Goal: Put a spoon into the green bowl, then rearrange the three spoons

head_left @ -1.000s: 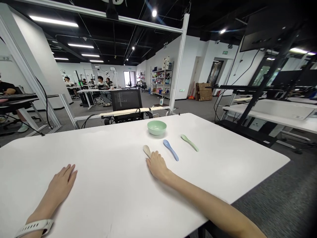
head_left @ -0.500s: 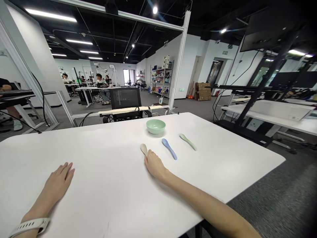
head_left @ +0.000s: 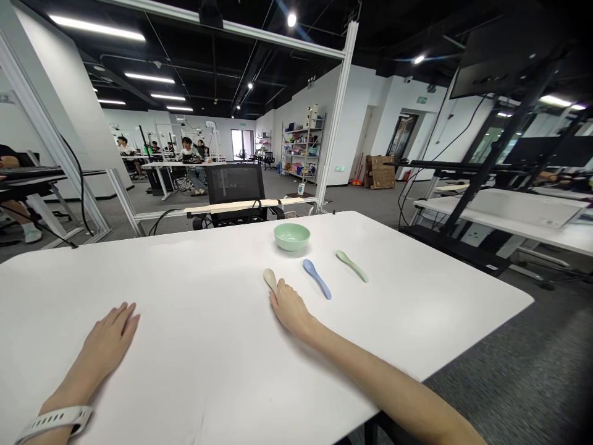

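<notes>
My right hand lies on the white table, its fingertips over the lower handle of a beige spoon. Whether it grips that handle is hard to see, and the fingers hide the handle's end. Farther right lie a blue spoon and a pale green spoon, both apart from my hand. A mint green bowl stands beyond them. My left hand rests flat near the front of the table, fingers slightly apart, touching nothing but the tabletop.
A black office chair stands behind the table's far edge, inside an aluminium frame. Grey carpet lies beyond the right edge. Another white desk stands to the right, and people sit at far desks.
The whole view has shifted slightly as my head moved. Both hands, the spoons and the bowl keep their places on the table.
</notes>
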`<state>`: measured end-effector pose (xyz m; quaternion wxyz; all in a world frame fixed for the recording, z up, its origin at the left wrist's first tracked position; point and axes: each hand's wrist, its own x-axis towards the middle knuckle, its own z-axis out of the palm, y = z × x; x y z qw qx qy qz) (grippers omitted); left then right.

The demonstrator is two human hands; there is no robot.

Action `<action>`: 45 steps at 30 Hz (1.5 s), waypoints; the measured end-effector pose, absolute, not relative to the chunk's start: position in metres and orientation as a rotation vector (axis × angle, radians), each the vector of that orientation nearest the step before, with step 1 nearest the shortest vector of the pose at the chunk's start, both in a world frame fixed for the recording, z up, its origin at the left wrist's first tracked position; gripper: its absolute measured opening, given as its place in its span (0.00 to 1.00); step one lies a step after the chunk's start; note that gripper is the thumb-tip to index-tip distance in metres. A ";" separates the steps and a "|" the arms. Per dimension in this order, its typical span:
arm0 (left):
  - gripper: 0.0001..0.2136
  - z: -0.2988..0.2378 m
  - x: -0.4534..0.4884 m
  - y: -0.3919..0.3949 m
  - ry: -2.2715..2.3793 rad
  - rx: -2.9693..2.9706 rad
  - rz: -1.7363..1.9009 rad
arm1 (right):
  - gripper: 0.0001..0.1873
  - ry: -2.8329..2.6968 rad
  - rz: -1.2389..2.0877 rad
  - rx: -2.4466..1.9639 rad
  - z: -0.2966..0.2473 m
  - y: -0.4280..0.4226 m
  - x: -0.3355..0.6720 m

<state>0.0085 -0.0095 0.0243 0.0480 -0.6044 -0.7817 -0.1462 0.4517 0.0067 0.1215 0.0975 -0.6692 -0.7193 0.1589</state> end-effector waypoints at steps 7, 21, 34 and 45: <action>0.41 0.023 0.007 -0.009 -2.379 -1.846 -0.418 | 0.18 -2.129 0.442 -2.001 0.126 0.007 0.455; 0.39 0.027 0.010 -0.011 -2.378 -1.852 -0.404 | 0.21 -1.999 0.298 -1.766 0.124 0.041 0.497; 0.36 0.024 0.010 -0.011 -2.376 -1.806 -0.478 | 0.26 -2.130 0.216 -1.529 0.069 0.119 0.644; 0.38 0.022 0.001 -0.009 -2.372 -1.852 -0.459 | 0.24 -2.085 0.305 -1.424 0.049 0.124 0.644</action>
